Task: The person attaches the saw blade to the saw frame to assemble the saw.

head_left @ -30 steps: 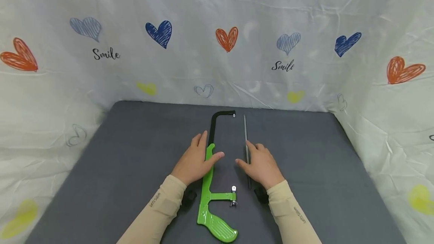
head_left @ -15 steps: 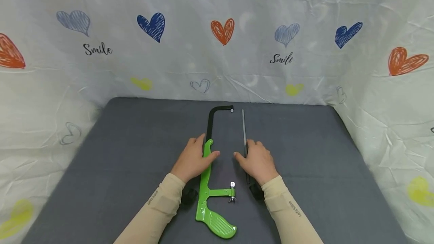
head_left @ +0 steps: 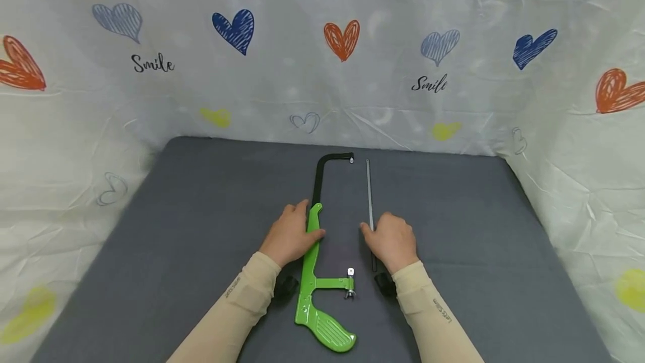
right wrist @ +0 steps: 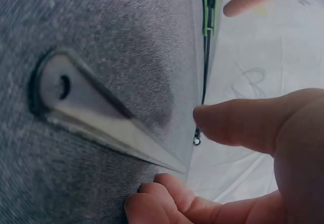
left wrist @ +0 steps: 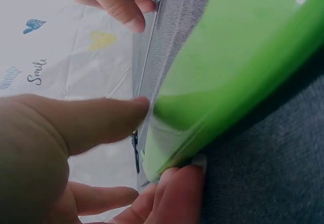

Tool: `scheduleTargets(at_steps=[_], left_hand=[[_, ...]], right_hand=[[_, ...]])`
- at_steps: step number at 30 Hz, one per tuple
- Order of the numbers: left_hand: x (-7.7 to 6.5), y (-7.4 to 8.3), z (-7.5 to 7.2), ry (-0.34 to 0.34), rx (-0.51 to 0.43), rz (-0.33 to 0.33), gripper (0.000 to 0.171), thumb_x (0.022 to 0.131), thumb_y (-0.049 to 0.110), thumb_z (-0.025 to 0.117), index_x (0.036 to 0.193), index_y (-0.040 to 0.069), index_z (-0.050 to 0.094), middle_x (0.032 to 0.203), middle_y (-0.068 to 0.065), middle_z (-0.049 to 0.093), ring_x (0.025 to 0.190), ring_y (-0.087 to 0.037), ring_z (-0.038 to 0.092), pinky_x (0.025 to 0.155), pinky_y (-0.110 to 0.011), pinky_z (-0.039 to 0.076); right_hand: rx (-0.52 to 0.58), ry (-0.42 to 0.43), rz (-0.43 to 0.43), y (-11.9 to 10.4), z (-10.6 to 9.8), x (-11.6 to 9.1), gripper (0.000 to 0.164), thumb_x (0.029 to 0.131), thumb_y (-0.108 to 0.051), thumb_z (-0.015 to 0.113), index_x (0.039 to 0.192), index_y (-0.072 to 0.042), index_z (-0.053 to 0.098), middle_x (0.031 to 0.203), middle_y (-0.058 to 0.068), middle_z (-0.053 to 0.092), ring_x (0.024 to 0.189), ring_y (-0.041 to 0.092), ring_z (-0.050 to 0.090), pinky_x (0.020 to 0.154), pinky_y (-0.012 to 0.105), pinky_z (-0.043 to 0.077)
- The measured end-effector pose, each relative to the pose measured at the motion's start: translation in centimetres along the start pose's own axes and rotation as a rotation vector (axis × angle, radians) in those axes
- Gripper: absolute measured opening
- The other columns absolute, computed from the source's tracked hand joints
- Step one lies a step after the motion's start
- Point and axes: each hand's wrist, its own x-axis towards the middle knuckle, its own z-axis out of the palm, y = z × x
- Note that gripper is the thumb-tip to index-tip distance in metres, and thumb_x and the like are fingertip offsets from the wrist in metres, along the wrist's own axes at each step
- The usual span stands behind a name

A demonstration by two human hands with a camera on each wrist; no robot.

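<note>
A hacksaw frame (head_left: 308,280), green with a black bent front arm (head_left: 317,182), lies on the grey surface. My left hand (head_left: 287,235) straddles its green upper part. Fingertips (left wrist: 185,186) touch one edge in the left wrist view, while the thumb (left wrist: 111,117) sits close to the other; a small gap seems to remain. Just to the right lies a thin metal saw blade (head_left: 370,195) with a hole in its near end. My right hand (head_left: 395,241) is low over it, thumb on one side and bent fingers (right wrist: 152,203) on the other, apart from the blade.
The grey tabletop (head_left: 216,195) extends on both sides of the tools. A white sheet (head_left: 282,88) with printed hearts encloses the back and sides. Dark wrist-worn pieces (head_left: 385,284) hang beneath both wrists.
My right hand's fingers have bent inward beside the blade. The left thumb has drawn slightly nearer the hacksaw frame. The head view has shifted a little; both tools lie as before.
</note>
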Motion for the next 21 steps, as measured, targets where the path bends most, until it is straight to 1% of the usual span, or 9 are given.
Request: scheduleTargets(at_steps=[3,7,12,16,18,21], left_hand=[[0.02,0.23,0.00,-0.001,0.000,-0.009,0.085,0.100,0.031,0.079,0.166,-0.002,0.038,0.153,-0.033,0.051,0.124,-0.045,0.066,0.100,-0.054,0.058],[0.05,0.25,0.04,0.009,0.004,-0.012,0.084,0.099,0.030,0.081,0.165,-0.002,0.039,0.147,-0.030,0.055,0.117,-0.041,0.068,0.097,-0.052,0.058],[0.19,0.34,0.15,0.009,0.003,-0.011,0.085,0.098,0.030,0.082,0.164,-0.002,0.040,0.138,-0.027,0.059,0.108,-0.035,0.068,0.094,-0.051,0.059],[0.13,0.30,0.23,0.006,0.011,-0.017,0.085,0.098,0.031,0.082,0.165,0.000,0.040,0.141,-0.028,0.058,0.111,-0.037,0.069,0.094,-0.051,0.059],[0.16,0.29,0.30,0.003,0.015,-0.019,0.085,0.099,0.031,0.081,0.166,0.000,0.039,0.144,-0.029,0.056,0.113,-0.039,0.069,0.096,-0.052,0.059],[0.17,0.26,0.37,0.000,0.018,-0.022,0.085,0.099,0.032,0.081,0.166,0.000,0.039,0.146,-0.030,0.055,0.116,-0.041,0.068,0.097,-0.053,0.058]], right_hand=[[-0.003,-0.006,0.011,0.15,-0.14,0.08,0.054,0.100,-0.031,0.075,0.057,-0.017,0.047,0.051,-0.001,0.041,0.044,0.023,0.049,0.043,0.033,0.035],[-0.007,-0.012,0.021,0.19,-0.10,0.08,0.052,0.099,-0.024,0.072,0.055,-0.018,0.045,0.051,-0.001,0.040,0.044,0.023,0.047,0.041,0.033,0.033],[-0.037,0.001,0.036,0.32,0.03,0.11,0.046,0.096,-0.019,0.070,0.055,-0.015,0.049,0.052,0.003,0.046,0.046,0.025,0.049,0.041,0.037,0.035],[-0.061,-0.005,0.055,0.28,0.04,0.13,0.044,0.096,-0.021,0.069,0.055,-0.015,0.053,0.056,0.006,0.053,0.049,0.028,0.053,0.044,0.041,0.040],[-0.057,-0.014,0.066,0.31,-0.05,0.17,0.044,0.096,-0.022,0.070,0.055,-0.015,0.053,0.056,0.006,0.053,0.050,0.028,0.054,0.045,0.041,0.040],[-0.036,-0.033,0.078,0.39,-0.13,0.23,0.046,0.096,-0.021,0.069,0.055,-0.017,0.049,0.055,0.004,0.048,0.050,0.027,0.052,0.045,0.040,0.039]])
